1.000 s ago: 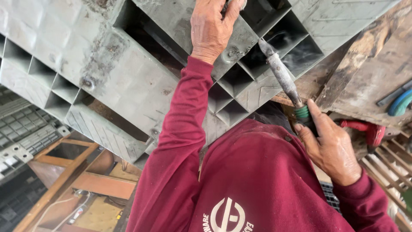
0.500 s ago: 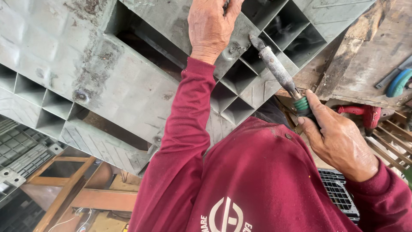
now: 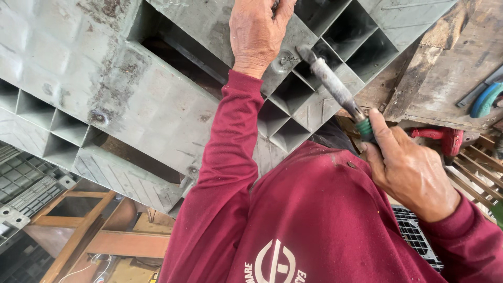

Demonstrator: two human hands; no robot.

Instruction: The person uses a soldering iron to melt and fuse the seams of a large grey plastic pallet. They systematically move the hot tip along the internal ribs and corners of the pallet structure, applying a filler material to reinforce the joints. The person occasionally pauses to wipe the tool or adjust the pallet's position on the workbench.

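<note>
So, 2 hands: left hand [image 3: 257,34] fingers grip 1 grey pallet [image 3: 105,78], right hand [image 3: 408,170] fingers clamp 1 hammer [image 3: 332,84].

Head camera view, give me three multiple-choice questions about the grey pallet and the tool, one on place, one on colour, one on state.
1. Where does the tip of the dusty grey metal tool rest?
A. On the grey ribbed plastic pallet
B. On the red power drill
C. On the wooden frame

2. What colour is the band on the tool at the grip?
A. Yellow
B. Green
C. White

3. What is the left hand doing?
A. Hanging free
B. Holding the drill
C. Gripping the pallet

Answers: 1 A, the tip meets the pallet by a round boss. 2 B, a green band shows just above the right hand. 3 C, its fingers curl over a pallet rib.
</note>
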